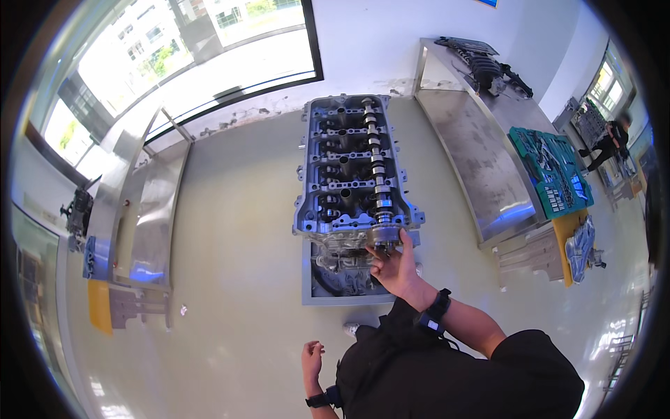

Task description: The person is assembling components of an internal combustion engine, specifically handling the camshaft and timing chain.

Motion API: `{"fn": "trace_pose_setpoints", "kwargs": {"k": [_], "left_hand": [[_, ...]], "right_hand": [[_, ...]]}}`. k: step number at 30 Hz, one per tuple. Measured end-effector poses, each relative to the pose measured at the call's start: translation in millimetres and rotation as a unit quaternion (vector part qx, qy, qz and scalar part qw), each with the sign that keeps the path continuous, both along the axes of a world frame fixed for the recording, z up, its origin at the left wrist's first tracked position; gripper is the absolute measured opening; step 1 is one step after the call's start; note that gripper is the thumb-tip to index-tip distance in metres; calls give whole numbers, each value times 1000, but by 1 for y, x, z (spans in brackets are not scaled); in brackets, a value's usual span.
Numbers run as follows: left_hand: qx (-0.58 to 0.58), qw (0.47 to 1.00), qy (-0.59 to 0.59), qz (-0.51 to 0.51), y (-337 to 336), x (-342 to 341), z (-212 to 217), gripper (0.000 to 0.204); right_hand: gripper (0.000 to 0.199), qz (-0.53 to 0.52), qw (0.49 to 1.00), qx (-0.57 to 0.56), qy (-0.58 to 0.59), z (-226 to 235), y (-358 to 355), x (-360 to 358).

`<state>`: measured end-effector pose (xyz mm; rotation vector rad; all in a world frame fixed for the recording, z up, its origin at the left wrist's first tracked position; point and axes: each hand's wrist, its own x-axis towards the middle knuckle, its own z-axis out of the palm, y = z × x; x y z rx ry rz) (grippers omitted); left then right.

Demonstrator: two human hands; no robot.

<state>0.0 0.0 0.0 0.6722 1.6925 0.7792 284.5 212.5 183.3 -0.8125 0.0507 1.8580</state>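
Cylinder head: a grey cast-metal engine cylinder head (349,171) sits on a low grey metal stand (314,293) on the pale floor (237,230), in front of the person, between two steel counters
Camshaft: a long steel camshaft with lobes (375,157) lies in the right-hand row of bearing seats; the left-hand row is open
Right hand: the right hand (396,269) reaches to the near end of the camshaft, fingers curled around the round end piece (384,235), gripping it; a black wrist strap (437,307) sits behind it
Left hand: the left hand (311,359) hangs low, well apart from the cylinder head, fingers loosely bent and holding nothing
Right counter: a long stainless-steel counter (474,160) carries a green tool tray (551,171) filled with rows of sockets and wrenches, and a dark engine part (485,66) at its far end
Left counter: a stainless-steel counter (150,209) beside the window
Background: another person (607,143) far off on the right
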Motion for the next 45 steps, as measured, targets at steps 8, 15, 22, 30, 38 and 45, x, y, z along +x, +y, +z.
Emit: {"fn": "trace_pose_setpoints", "kwargs": {"k": [8, 15, 22, 30, 38, 45], "left_hand": [[7, 1000, 11, 19, -9, -8, -9, 28], [15, 996, 47, -72, -3, 14, -48, 24], [-16, 956, 72, -285, 39, 70, -44, 30], [79, 989, 13, -128, 141, 139, 98, 37], [336, 929, -122, 101, 177, 231, 151, 89], [331, 933, -120, 68, 161, 236, 152, 93]], "right_hand": [[74, -5, 1000, 25, -6, 2, 0, -12], [64, 63, 997, 32, -25, 12, -6, 11], [32, 133, 985, 16, -109, -4, -31, 91], [29, 39, 985, -71, -152, -25, -47, 192], [27, 83, 969, -24, -232, -29, -14, 267], [25, 107, 931, 0, -350, -17, -26, 285]]}}
